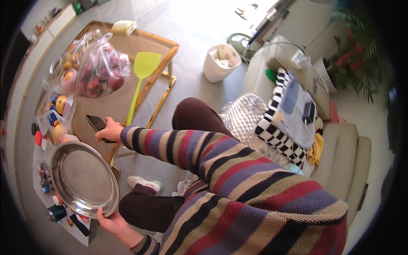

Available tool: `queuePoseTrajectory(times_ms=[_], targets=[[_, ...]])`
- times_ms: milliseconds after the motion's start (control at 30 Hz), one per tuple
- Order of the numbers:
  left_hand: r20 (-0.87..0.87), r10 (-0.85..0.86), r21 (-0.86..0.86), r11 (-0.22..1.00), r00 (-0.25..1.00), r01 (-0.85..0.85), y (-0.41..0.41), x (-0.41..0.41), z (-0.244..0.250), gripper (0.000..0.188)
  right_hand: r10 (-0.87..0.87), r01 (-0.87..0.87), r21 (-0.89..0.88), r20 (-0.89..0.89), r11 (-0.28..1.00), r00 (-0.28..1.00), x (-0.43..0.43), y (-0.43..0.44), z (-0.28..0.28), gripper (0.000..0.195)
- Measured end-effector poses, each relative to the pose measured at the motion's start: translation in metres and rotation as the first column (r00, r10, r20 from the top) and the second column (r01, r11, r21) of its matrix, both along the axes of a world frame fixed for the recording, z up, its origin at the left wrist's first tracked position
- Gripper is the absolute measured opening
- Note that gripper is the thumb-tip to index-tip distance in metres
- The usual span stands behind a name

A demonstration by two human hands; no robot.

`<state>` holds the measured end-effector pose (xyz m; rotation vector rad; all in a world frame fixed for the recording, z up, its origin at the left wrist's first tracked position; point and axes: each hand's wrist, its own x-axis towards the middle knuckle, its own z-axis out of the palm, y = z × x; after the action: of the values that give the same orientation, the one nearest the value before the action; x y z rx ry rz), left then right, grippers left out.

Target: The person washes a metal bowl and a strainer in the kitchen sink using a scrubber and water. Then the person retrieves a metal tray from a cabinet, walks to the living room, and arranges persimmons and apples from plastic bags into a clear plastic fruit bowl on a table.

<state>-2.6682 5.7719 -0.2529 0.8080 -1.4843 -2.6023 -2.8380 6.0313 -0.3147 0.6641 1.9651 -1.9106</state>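
My left hand (113,223) grips the rim of a round stainless steel basin (86,178). The basin is tilted towards me, and its inside holds nothing that I can see. My right hand (110,130) has its fingers over a dark smartphone (95,122) above the brown tabletop (95,108), near the table's edge. Whether the phone rests on the table or is lifted, I cannot tell. Beyond it sits a clear plastic bag of red fruit (103,73). A lime-green fly swatter (140,76) lies along the table edge, close to my right wrist.
More bagged fruit (60,105) lines the table's far side, with a tissue pack (123,28) at its corner. A white bin (221,62) stands on the floor. A checkered basket (283,118) sits on the beige sofa (334,149). Small items cover a white surface (73,232) below the basin.
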Motion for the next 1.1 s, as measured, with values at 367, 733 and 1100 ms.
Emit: queuePoseTrajectory(times_ms=[367,733,1100], targets=[[-0.068,-0.180,0.031,0.983,0.981,0.183,0.049,0.066,0.028,0.029,-0.377,0.893,0.189,-0.856,0.409,0.353,0.378,0.411,0.181,0.067],[-0.002,-0.062,0.046,0.997,0.998,0.062,0.076,0.070,0.027,0.049,-0.830,0.648,0.741,-0.465,-0.174,0.308,0.553,0.773,0.032,0.057],[0.121,-0.182,0.001,0.983,0.976,0.183,0.119,0.051,-0.006,0.041,-0.760,0.413,0.911,-0.280,-0.016,0.586,0.594,0.891,-0.010,0.090]])
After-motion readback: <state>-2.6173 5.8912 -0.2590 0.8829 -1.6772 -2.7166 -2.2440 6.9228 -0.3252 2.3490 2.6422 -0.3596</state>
